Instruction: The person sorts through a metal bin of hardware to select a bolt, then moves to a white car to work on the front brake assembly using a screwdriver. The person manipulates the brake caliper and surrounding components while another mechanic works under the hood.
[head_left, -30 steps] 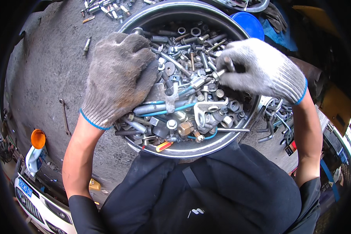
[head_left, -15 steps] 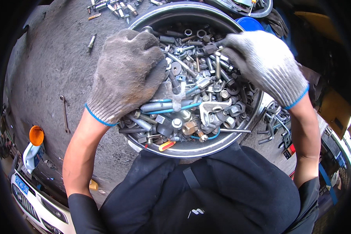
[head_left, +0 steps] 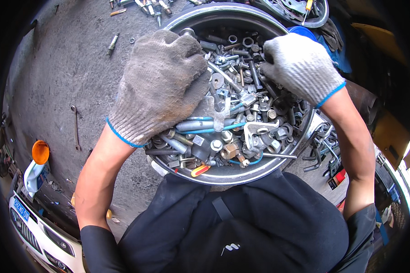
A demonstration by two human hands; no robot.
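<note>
A round metal pan (head_left: 228,181) full of loose bolts, nuts and washers stands in front of my knees. My left hand (head_left: 161,84), in a grey dirty knit glove, lies over the pan's left side with its fingers curled. A bolt head (head_left: 187,32) shows beside its knuckles; what those fingers hold is hidden. Over the right side, my right hand (head_left: 300,66) wears a whiter glove. Its fingers are bent down towards dark bolts (head_left: 271,87), and their tips are out of sight. Between the hands lie a flat metal bracket (head_left: 205,108) and a cream bracket (head_left: 258,130).
On the grey floor to the left lie a wrench (head_left: 75,128) and a spark plug (head_left: 113,44). Several more plugs (head_left: 157,16) sit beyond the pan. A second pan (head_left: 321,20) is at the far right, and hex keys (head_left: 321,145) lie right of my pan.
My right hand has shifted left over the pan and turned at the wrist. The dark hex-headed piece by its fingers no longer shows there. My left hand keeps its place on the pan.
</note>
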